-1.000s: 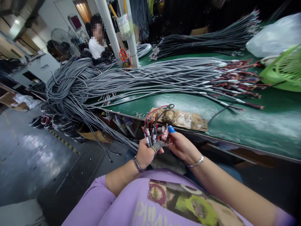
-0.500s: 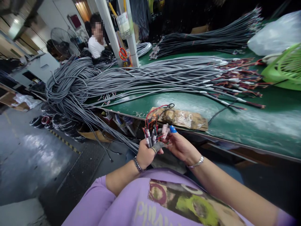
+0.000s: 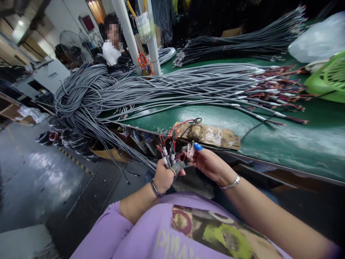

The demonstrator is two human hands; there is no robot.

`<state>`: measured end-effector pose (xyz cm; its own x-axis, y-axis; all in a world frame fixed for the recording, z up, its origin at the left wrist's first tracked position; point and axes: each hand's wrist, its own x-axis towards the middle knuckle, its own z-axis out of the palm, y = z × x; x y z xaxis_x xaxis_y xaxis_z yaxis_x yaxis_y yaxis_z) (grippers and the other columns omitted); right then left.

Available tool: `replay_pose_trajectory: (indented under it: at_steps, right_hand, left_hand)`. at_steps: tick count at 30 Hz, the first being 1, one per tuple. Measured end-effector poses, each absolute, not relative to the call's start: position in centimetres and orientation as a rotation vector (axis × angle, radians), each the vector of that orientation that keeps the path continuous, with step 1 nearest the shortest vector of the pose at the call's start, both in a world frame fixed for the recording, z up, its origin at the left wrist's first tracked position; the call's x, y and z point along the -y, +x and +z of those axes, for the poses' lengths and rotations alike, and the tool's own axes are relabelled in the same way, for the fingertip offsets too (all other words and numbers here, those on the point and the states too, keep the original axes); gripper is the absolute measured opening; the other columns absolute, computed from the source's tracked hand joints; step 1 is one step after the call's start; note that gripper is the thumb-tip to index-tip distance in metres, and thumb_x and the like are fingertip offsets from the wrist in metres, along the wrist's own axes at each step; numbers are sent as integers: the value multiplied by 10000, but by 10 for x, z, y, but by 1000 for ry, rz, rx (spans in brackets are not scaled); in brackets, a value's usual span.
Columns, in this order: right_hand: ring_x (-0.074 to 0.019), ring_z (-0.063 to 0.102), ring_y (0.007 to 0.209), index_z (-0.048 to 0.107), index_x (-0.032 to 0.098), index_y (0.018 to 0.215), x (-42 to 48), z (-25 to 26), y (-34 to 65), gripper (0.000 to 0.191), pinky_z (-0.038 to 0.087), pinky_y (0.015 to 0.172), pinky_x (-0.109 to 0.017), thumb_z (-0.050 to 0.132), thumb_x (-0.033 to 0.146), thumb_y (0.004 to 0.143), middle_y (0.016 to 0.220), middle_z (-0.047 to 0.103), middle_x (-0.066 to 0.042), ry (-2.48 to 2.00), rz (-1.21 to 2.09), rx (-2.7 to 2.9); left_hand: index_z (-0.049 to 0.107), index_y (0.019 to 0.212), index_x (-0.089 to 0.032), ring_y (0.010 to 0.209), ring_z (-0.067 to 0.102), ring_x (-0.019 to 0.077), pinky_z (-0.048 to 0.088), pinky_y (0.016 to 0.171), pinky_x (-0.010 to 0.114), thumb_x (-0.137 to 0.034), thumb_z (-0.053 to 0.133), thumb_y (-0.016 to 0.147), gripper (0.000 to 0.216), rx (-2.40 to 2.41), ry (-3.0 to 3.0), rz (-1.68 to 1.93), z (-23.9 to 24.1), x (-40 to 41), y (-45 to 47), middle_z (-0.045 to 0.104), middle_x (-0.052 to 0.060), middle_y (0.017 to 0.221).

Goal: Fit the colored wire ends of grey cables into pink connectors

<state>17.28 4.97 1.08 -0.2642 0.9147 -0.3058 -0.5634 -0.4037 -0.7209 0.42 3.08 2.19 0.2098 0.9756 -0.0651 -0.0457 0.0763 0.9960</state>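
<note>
My left hand (image 3: 165,177) is closed round a small bunch of grey cable ends (image 3: 169,158) whose red, green and blue wires fan upward. A grey cot covers its thumb. Beside it, my right hand (image 3: 210,164) pinches a small white connector (image 3: 190,150) on those wires between thumb and a finger with a blue tip. Both hands hover just before the edge of the green table (image 3: 283,140), over my lap.
A large mass of grey cables (image 3: 151,90) lies across the table and spills off its left end toward the floor. A worn brown board (image 3: 212,136) sits at the table's edge. A green basket (image 3: 327,81) stands at the right. Another person (image 3: 113,43) sits at the far left.
Both hands have stayed together on the wire bunch; my right hand's fingers shifted slightly on the white connector. The view drifted a little.
</note>
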Motion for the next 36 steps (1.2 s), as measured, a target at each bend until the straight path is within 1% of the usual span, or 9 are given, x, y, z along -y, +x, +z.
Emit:
replay_pose_trajectory:
  at_steps: [5,9,16,21,24,27,31,34,36]
  right_hand:
    - [-164,557,641,670,195,786,-49,7,167,410,469,635,-312,658,602,741,701,640,-28,-912,1728,628]
    - [-191,588,684,678,203,792,-51,4,165,388,476,676,-344,668,587,741,763,678,-49,-893,1740,595]
    - [-196,588,654,657,195,735,-52,6,159,379,477,647,-339,701,571,722,706,674,-47,-846,1701,521]
    - [-161,550,555,653,202,748,-48,10,158,427,479,558,-313,677,626,710,654,641,-22,-790,1805,533]
    - [-130,552,576,660,219,756,-45,9,165,406,483,565,-263,696,619,698,669,632,0,-820,1829,476]
    - [-135,580,617,676,212,782,-40,7,173,466,495,581,-259,715,655,644,723,651,-19,-851,1947,532]
    - [-129,574,597,670,179,756,-34,7,178,416,482,579,-261,798,548,614,715,649,-24,-884,2029,654]
    - [-103,534,565,655,156,712,-34,9,178,342,433,561,-234,835,431,615,657,635,-8,-928,1973,789]
    - [-103,523,565,668,147,721,-35,11,177,338,411,562,-233,835,419,611,647,645,-13,-956,1920,900]
  left_hand:
    - [638,556,-132,490,535,118,436,544,249,-482,700,725,393,-1030,1196,1008,28,-35,8,612,42,503]
    - [641,554,-127,482,530,114,437,536,244,-478,707,719,393,-1030,1201,983,28,-37,11,609,43,499]
    - [653,554,-123,474,519,111,436,525,242,-461,709,723,382,-1024,1223,946,18,-40,17,600,39,494]
    - [655,537,-124,485,528,115,429,528,239,-475,685,743,408,-1039,1283,932,21,-39,16,603,48,494]
    - [652,535,-126,488,529,115,427,530,238,-486,680,746,418,-1033,1290,949,25,-36,12,606,50,496]
    - [650,541,-126,486,521,113,428,530,239,-503,682,738,427,-1045,1281,936,26,-32,8,606,47,501]
    - [641,568,-125,494,525,116,429,533,241,-530,678,729,438,-1076,1270,893,22,-27,4,614,42,523]
    - [636,563,-123,515,525,116,426,549,239,-521,655,753,440,-1060,1319,853,21,-25,2,615,45,536]
    - [635,549,-124,516,508,110,421,557,238,-509,643,765,441,-1044,1363,820,20,-25,1,613,47,538]
